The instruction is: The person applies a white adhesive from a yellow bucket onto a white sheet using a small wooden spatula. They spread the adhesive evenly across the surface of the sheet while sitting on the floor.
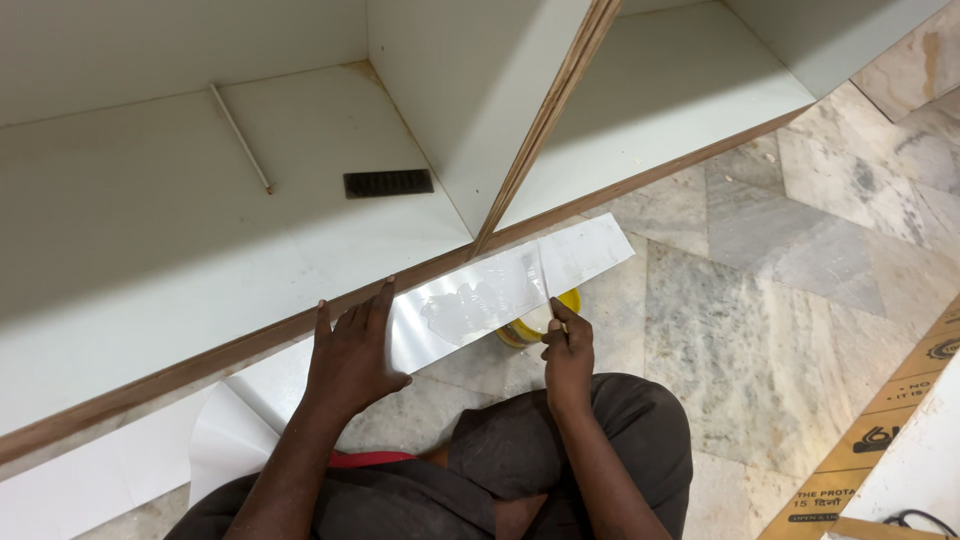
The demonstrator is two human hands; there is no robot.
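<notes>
A long white laminate strip (590, 250) lies along the brown plywood front edge (250, 345) of a white cabinet shelf, with a wet glossy patch of glue (470, 300) on its middle. My left hand (350, 350) lies flat on the strip, fingers spread, pressing it down beside the edge. My right hand (567, 350) is closed on a small tool whose tip touches the strip near the glue; the tool itself is mostly hidden. A yellow glue tub (530, 325) stands on the floor under the strip, just left of my right hand.
The white cabinet has a vertical divider (540, 120). A thin rod (240, 135) and a dark comb-like spreader (388, 182) lie on the left shelf. Marble floor (760, 260) stretches right. Brown cardboard (880, 440) leans at lower right. My knees are folded below.
</notes>
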